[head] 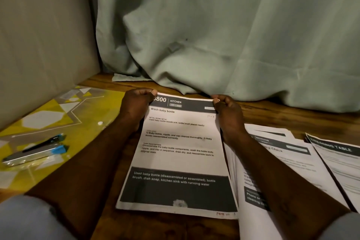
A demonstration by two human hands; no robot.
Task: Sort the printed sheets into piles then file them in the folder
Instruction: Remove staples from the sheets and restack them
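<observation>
sheets lie in front of us on the wooden surface [292, 117], sorted by heading. we hold the kitchen sheet [179, 158], titled "wash baby bottle", by its two far corners: our left hand [136, 107] grips the far left corner with fingers [150, 91] curled over the edge, and our right hand [228, 115] pinches the far right corner the same way. the near edge of that sheet rests on the surface between our forearms. just to its right, partly under our right forearm, lies the bedroom pile [286, 154], and farther right the dressing table pile [339, 163]. on the left the yellow patterned folder [48, 117] lies flat, closed, with a black pen [42, 142] and a silver and blue object [35, 155] that we cannot identify on top. a pale green curtain [214, 35] hangs at the far side, its hem on the surface.
</observation>
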